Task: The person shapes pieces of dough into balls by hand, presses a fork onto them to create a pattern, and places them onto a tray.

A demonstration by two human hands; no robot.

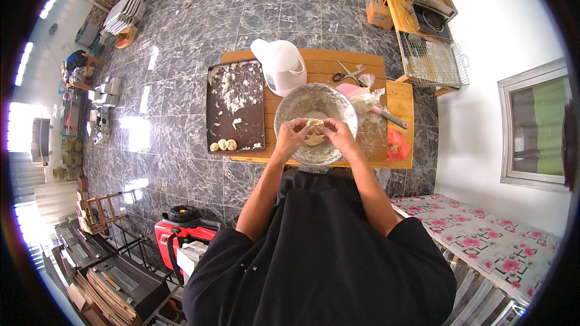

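Low on the dark tiled floor, the wooden worktop (320, 63) carries a metal bowl (290, 105), over which the left hand (291, 136) and right hand (339, 134) pinch a dough lump (315, 123) held squarely between them, equally near both.

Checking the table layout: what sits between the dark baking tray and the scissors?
In the head view, a white jug stands between the dark baking tray and the scissors, on the wooden table.
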